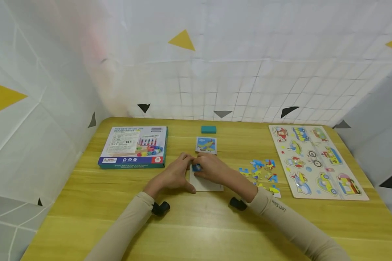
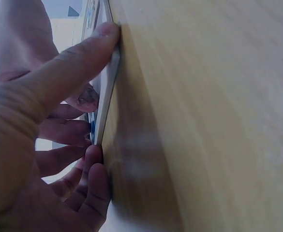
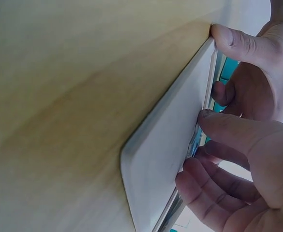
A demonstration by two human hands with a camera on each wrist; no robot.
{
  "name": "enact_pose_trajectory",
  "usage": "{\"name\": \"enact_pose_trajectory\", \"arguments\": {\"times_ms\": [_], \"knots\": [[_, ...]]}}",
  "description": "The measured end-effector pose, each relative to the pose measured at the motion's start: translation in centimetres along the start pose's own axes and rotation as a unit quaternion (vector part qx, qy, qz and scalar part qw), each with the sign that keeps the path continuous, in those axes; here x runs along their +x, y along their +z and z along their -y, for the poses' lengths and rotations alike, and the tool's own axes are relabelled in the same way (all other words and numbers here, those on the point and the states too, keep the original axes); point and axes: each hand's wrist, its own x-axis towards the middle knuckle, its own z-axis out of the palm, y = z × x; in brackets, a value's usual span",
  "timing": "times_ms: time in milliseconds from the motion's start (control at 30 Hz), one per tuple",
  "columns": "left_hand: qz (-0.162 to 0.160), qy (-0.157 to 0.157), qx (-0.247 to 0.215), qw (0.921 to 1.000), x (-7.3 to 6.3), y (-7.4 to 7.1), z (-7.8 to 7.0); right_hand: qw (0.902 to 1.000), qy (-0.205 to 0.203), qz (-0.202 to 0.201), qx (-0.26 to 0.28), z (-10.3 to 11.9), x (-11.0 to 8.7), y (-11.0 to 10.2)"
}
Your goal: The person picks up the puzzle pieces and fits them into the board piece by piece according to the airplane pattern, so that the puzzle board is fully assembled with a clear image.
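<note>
A small white puzzle board (image 1: pixel 209 185) lies on the wooden table in front of the person. Its left side is held by the left hand (image 1: pixel 174 173), thumb at the near corner and fingertips at the far end. The right hand (image 1: pixel 212 167) reaches over the board and pinches a blue jigsaw piece (image 1: pixel 196 168) at its far left corner, fingertips close to those of the left hand. In the right wrist view the piece (image 3: pixel 195 141) is mostly hidden behind the fingers. Just beyond the hands lies a picture card (image 1: pixel 206 145) with a yellow plane.
Several loose jigsaw pieces (image 1: pixel 257 173) lie right of the board. Farther right is a wooden vehicle puzzle (image 1: pixel 317 163). A beaded-box game carton (image 1: pixel 134 147) sits at the left, and a teal block (image 1: pixel 208 129) stands at the back.
</note>
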Motion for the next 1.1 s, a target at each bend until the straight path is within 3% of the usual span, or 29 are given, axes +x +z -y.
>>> {"name": "enact_pose_trajectory", "arguments": {"times_ms": [633, 1100], "knots": [[0.010, -0.015, 0.004, 0.9998, -0.3, 0.2, -0.1, 0.9997, 0.003, -0.011, 0.023, 0.3, -0.5, 0.2], [-0.001, -0.006, -0.009, 0.9999, -0.2, 0.1, 0.1, 0.9999, -0.003, -0.012, 0.004, 0.1, -2.7, -1.7]]}}
